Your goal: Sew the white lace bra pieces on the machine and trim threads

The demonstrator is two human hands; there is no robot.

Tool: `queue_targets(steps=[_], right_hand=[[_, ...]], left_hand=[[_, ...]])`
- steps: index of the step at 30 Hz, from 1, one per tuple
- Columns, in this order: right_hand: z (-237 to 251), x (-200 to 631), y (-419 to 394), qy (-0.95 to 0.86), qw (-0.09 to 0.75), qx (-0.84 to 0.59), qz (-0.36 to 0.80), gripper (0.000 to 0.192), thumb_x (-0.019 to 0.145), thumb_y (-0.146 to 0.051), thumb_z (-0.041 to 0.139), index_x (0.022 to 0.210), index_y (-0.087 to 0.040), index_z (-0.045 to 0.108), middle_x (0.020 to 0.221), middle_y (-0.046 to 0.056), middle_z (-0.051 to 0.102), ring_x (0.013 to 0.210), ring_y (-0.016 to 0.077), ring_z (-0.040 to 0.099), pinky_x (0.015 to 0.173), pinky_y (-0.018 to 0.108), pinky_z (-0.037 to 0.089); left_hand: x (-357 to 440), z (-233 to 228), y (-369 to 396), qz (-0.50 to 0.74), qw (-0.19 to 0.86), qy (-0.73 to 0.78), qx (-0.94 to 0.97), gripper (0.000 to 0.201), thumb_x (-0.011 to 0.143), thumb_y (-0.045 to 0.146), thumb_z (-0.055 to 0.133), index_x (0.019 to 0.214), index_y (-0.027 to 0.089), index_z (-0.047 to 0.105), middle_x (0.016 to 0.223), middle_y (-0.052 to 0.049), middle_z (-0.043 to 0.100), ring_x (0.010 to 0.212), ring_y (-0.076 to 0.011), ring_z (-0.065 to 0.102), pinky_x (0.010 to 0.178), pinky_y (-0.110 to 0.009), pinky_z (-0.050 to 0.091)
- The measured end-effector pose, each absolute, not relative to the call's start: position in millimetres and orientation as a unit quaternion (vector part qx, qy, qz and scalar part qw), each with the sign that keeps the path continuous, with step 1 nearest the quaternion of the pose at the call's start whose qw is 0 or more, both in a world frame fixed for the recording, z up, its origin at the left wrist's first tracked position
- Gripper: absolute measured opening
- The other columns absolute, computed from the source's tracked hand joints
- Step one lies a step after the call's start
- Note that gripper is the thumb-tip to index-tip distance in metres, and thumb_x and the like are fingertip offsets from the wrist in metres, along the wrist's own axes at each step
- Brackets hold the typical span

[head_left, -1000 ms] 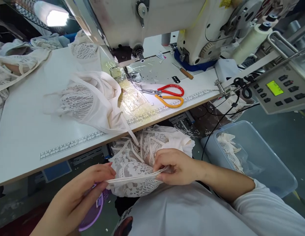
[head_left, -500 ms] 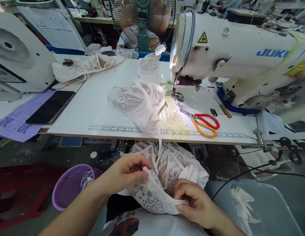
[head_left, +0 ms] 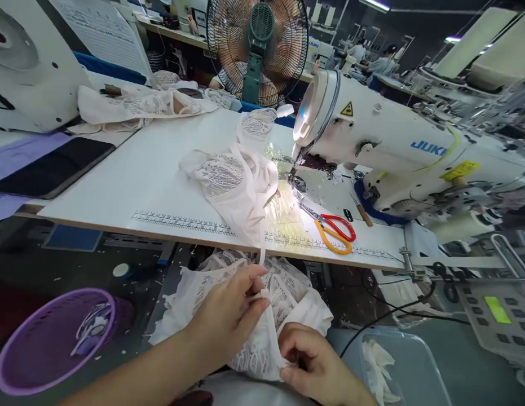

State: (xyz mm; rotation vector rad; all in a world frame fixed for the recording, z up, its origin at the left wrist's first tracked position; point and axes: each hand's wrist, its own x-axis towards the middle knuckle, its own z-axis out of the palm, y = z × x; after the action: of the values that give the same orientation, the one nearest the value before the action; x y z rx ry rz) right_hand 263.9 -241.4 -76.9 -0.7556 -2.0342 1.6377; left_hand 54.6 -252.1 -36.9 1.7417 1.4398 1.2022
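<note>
A white lace bra piece [head_left: 257, 344] lies over my lap below the table edge. My left hand [head_left: 234, 307] pinches the upper end of its edge between thumb and fingers. Lower and to the right, my right hand [head_left: 310, 361] grips the other end of that edge, so the strip runs between both hands. Behind them more white lace fabric [head_left: 294, 287] is bunched under the tabletop. On the table rests another pale bra piece [head_left: 228, 180], its strap [head_left: 263, 239] hanging over the front edge near my left hand.
A JUKI sewing machine [head_left: 384, 135] stands at right, with scissors [head_left: 330, 231] and a wooden-handled tool [head_left: 362, 211] nearby. A phone [head_left: 54, 166] lies at left. A purple basket [head_left: 54, 301] and a clear bin [head_left: 414, 355] flank me below. A fan [head_left: 260, 28] stands behind.
The view has tilted and shifted. The held edge has turned steeper, with my left hand raised nearer the table edge and my right hand below; both keep their hold.
</note>
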Motion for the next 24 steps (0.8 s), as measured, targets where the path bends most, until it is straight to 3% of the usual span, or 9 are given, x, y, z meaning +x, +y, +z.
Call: queue_targets(steps=[4,8,16,19,22,24], right_hand=[[-53,271,-223,-0.765,0.164,-0.237,0.576,0.023,0.077,-0.040,0.060,0.076,-0.017,0.058,0.070,0.003,0.056,0.065,0.0131,0.052,0.061,0.024,0.043],[-28,269,-209,-0.741,0.241,-0.316,0.540,0.025,0.082,-0.040,0.054,0.089,-0.017,0.058,0.078,0.004,0.057,0.072,0.0144,0.053,0.067,0.027,0.044],[-26,246,-207,-0.760,0.253,-0.335,0.497,0.017,0.087,-0.030,0.047,0.074,-0.019,0.047,0.070,0.000,0.049,0.065,0.0129,0.044,0.062,0.027,0.037],[-32,244,-209,-0.738,0.273,-0.347,0.510,0.018,0.087,-0.032,0.045,0.074,-0.019,0.045,0.069,-0.001,0.046,0.063,0.0124,0.042,0.060,0.026,0.036],[-37,242,-210,-0.703,0.298,-0.354,0.539,0.022,0.087,-0.036,0.045,0.074,-0.019,0.045,0.067,-0.002,0.044,0.061,0.0119,0.040,0.058,0.026,0.034],[-39,240,-211,-0.690,0.312,-0.354,0.548,0.023,0.087,-0.037,0.045,0.074,-0.019,0.045,0.067,-0.002,0.044,0.061,0.0118,0.040,0.057,0.026,0.034]], left_hand=[[68,-44,-251,0.420,0.283,0.502,0.701,0.041,0.083,0.015,0.042,0.121,0.028,0.032,0.078,0.004,0.056,0.065,-0.0113,0.056,0.058,-0.020,0.044],[78,-43,-248,0.399,0.339,0.469,0.711,0.043,0.083,0.015,0.041,0.123,0.029,0.029,0.070,0.006,0.053,0.059,-0.0108,0.055,0.055,-0.020,0.044],[85,-37,-250,0.358,0.427,0.483,0.675,0.036,0.081,0.018,0.040,0.117,0.023,0.036,0.069,0.004,0.053,0.061,-0.0129,0.055,0.057,-0.024,0.045],[82,-37,-252,0.353,0.416,0.512,0.664,0.026,0.081,0.023,0.042,0.106,0.020,0.045,0.068,0.003,0.054,0.060,-0.0145,0.054,0.057,-0.026,0.044],[81,-37,-253,0.335,0.391,0.527,0.676,0.011,0.080,0.027,0.045,0.079,0.021,0.053,0.065,0.002,0.055,0.062,-0.0153,0.053,0.057,-0.026,0.041],[81,-36,-254,0.338,0.408,0.527,0.665,0.017,0.080,0.027,0.045,0.067,0.020,0.052,0.061,0.003,0.053,0.059,-0.0139,0.051,0.056,-0.024,0.039]])
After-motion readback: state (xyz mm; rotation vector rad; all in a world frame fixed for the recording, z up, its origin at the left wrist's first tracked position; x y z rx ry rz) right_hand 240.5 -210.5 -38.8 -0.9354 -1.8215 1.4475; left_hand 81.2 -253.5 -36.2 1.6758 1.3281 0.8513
